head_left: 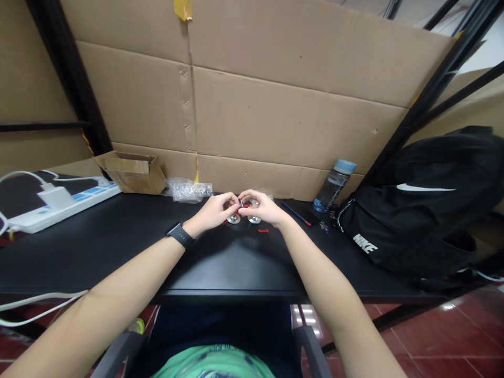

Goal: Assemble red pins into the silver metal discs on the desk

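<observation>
My left hand (214,212), with a dark watch (180,235) on its wrist, is closed with thumb and fingers pinched at the middle of the black table (236,262). Opposite it, my right hand (263,207) is pinched too, its fingertips almost meeting the left ones. Between the fingertips is a small dark and red item, too small to name. Below the hands lie two shiny round pieces, one on the left (233,219) and one on the right (254,219), partly covered. A small red piece (263,231) rests nearer to me.
On the left are a white power strip (79,206), an open cardboard box (136,173) and clear plastic wrap (189,190). To the right are a blue and red stick (296,213), a water bottle (334,186) and a black backpack (425,210). Cardboard (295,105) stands behind.
</observation>
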The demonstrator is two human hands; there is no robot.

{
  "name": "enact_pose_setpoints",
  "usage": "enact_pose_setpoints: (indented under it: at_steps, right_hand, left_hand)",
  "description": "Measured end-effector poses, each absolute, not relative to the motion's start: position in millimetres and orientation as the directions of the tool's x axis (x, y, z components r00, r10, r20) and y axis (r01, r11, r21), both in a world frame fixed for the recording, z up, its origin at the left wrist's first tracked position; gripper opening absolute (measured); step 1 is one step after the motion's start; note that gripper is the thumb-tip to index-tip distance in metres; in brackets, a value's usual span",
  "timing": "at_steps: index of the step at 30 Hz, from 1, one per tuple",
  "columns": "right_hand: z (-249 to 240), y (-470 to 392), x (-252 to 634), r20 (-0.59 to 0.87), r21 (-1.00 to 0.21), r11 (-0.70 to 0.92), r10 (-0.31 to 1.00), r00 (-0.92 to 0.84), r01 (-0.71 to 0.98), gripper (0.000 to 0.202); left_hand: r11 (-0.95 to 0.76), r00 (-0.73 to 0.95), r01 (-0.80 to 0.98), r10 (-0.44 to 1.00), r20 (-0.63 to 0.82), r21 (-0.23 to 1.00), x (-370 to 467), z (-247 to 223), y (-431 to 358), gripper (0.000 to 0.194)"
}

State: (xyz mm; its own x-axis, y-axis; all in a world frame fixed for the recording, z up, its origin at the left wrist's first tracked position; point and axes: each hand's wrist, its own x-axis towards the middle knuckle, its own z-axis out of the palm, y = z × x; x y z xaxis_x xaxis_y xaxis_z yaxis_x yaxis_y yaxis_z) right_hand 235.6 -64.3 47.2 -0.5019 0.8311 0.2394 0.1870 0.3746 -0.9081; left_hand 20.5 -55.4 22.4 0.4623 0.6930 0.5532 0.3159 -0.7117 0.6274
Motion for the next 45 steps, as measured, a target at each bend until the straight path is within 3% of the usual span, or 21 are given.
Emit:
enact_pose_setpoints:
  at_steps: [24, 45]
  right_hand:
    - [49.3, -67.2, 232.5, 0.276, -0.886, 0.401, 0.859, -0.430, 0.232, 0.048]
    - [42.5, -58.6, 233.8, 0.395, -0.745, 0.590, 0.766, -0.507, 0.312, 0.042]
  left_hand:
    - [-0.761, 0.468, 0.421, 0.649, 0.600, 0.494, 20.5, 30.7, -62.4, 0.019]
    - [-0.755, 0.516, 0.404, 0.654, 0.553, 0.517, 18.8, 26.8, -59.7, 0.018]
